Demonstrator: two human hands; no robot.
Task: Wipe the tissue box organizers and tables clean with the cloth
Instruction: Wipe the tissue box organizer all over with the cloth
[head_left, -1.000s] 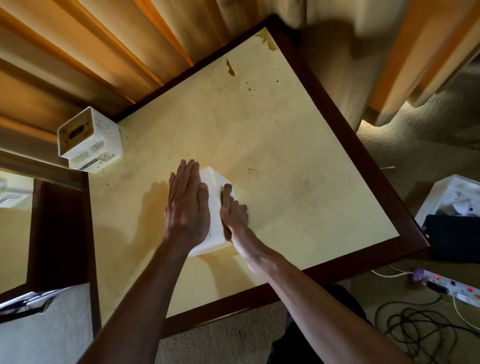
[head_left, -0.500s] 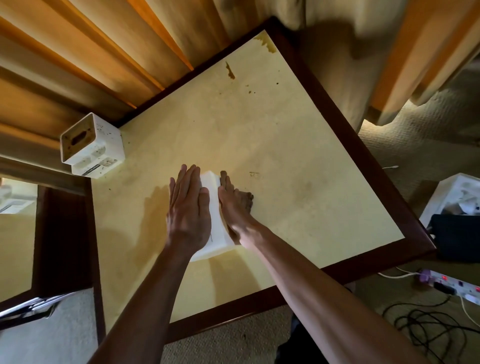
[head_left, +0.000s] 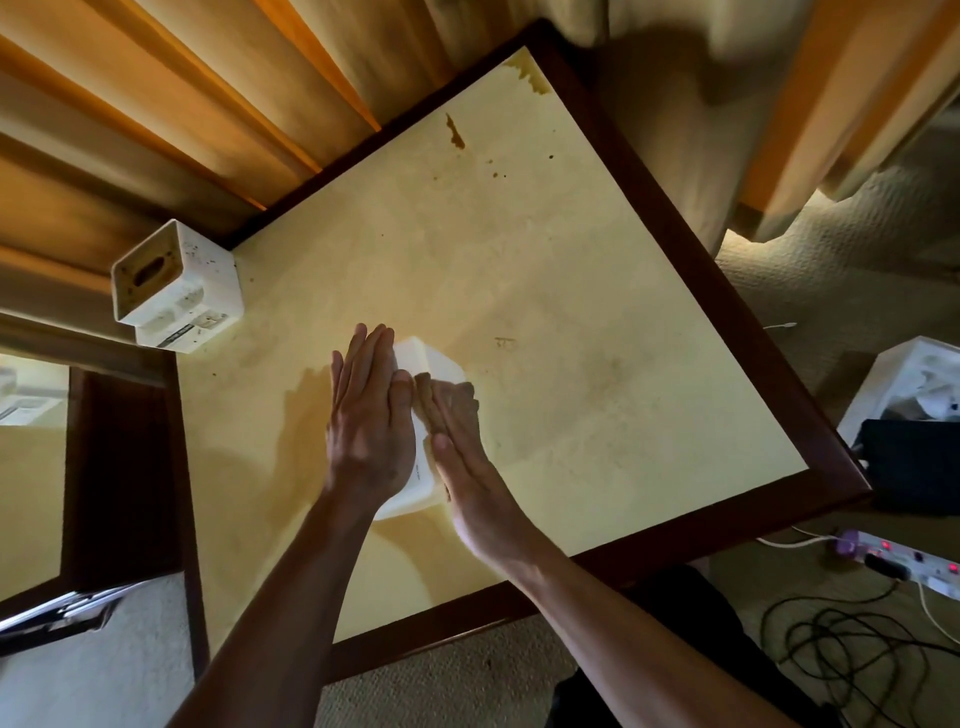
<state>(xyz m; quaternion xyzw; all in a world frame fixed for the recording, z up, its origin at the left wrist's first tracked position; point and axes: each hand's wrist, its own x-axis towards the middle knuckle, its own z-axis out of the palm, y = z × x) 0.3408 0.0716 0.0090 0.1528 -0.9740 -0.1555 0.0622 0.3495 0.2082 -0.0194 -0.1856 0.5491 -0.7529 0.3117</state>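
Tissue box organizer (head_left: 423, 415), a white boxy block, stands near the middle of the worktop (head_left: 597, 322), its long axis running from the near edge toward the far side and leaning slightly right. A second white organizer (head_left: 176, 286) sits at the far left corner with its brown slotted face turned up and to the left. The worktop is pale yellow inside a dark wooden frame, with brown stains toward its far corner and a faint smudge right of the block. Behind it hang tan and orange curtains (head_left: 208, 104); carpet, a power strip (head_left: 914, 558) and tangled black cables (head_left: 852, 649) lie to the right. The left hand (head_left: 371, 421) lies flat with straight fingers against the block's left side. The right hand (head_left: 460, 441), fingers straight, presses a brownish cloth (head_left: 452, 397) against the block's right side.
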